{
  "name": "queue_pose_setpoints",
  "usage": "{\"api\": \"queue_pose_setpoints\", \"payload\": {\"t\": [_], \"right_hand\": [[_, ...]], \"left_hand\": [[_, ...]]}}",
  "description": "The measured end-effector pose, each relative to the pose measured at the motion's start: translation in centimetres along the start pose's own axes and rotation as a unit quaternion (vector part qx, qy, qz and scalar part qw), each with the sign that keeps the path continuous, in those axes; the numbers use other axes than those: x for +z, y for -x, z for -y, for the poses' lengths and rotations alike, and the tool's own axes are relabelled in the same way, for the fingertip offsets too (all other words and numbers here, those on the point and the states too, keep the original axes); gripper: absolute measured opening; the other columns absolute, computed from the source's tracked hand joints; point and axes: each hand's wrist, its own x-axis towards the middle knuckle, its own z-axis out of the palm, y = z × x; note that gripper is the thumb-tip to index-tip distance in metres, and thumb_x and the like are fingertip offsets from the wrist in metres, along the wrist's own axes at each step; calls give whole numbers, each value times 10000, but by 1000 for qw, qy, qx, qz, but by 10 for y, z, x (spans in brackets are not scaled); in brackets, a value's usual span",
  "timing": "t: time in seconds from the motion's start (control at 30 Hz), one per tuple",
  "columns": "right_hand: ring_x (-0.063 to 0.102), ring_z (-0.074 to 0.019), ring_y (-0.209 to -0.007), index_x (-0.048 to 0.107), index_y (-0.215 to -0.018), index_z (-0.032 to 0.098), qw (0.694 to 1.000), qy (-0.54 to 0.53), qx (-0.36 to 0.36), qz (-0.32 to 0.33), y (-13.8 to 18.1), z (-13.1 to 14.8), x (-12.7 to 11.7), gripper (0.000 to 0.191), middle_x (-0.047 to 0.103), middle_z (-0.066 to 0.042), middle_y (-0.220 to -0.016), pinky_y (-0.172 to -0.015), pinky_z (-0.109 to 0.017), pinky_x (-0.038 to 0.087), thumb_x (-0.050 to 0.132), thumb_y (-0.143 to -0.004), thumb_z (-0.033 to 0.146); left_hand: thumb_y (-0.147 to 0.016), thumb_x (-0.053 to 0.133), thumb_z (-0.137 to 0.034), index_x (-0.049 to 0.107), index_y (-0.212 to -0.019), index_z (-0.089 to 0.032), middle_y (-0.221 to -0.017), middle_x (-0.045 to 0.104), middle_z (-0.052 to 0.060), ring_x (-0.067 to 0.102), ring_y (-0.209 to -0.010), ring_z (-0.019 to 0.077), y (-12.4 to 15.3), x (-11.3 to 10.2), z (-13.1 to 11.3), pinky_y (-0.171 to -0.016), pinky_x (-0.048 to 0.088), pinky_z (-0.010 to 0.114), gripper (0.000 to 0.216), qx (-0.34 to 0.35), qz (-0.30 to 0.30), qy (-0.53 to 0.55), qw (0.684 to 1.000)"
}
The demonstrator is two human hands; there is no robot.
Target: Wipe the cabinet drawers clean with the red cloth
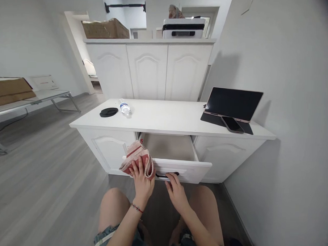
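Striped cloth (pixel 134 153) is gripped by left hand (pixel 143 183); right hand (pixel 177 195) touches handle (pixel 161 176), grip unclear.

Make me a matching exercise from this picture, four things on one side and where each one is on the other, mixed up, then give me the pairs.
Things:
1. Striped cloth
2. Right hand
3. Plastic bottle
4. Phone

Places:
A. Beside the round black object
B. In front of the dark screen
C. Under the spread fingers of the left hand
D. At the black handle of the open drawer

Right pairs: 1-C, 2-D, 3-A, 4-B.
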Motion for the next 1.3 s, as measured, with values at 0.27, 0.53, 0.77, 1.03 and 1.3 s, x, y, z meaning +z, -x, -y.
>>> {"api": "queue_pose_setpoints", "payload": {"t": [0.27,0.53,0.77,1.03,1.3], "right_hand": [[561,-201,-1129,503,-1275,281,1000,9,-2,-29,12,1,-7,373,507,-85,-1307,-892,-339,515,342,-940,243],[534,-254,-1107,530,-1172,217,957,49,5,-286,18,-10,-44,284,566,-130,-1127,-909,-452,477,432,-912,283],[409,-260,-1257,493,-1259,211,940,121,22,-317,-3,-38,-104,366,492,-129,-1313,-1012,-523,371,367,-938,335],[555,-201,-1089,615,-1116,222,970,70,21,-231,-13,-50,-126,321,617,-81,-1154,-955,-404,438,387,-936,358],[578,-193,-1029,666,-1010,226,975,2,59,-215,-21,-41,-138,351,641,-65,-1066,-937,-383,438,375,-932,408]], "left_hand": [[-873,497,-243,41,-1465,-234,-1551,25,107,-88,-1387,365,0,-2,-13,-1074,120,639,747,-3,3,1,1000],[-863,506,-225,1,-1464,-241,-1547,-95,93,-86,-1381,390,4,4,-17,-1068,127,650,785,-14,-13,11,1000],[-835,526,-176,-41,-1462,-221,-1522,-185,151,-82,-1368,429,15,14,-23,-1041,174,675,847,-38,-35,43,998],[-790,569,-195,37,-1463,-204,-1521,-192,143,-76,-1359,452,30,39,-43,-1034,201,670,858,9,-8,45,999],[-752,557,-191,270,-1435,-263,-1510,267,106,145,-1379,384,33,40,-73,-1068,183,615,745,71,107,31,991]]}}
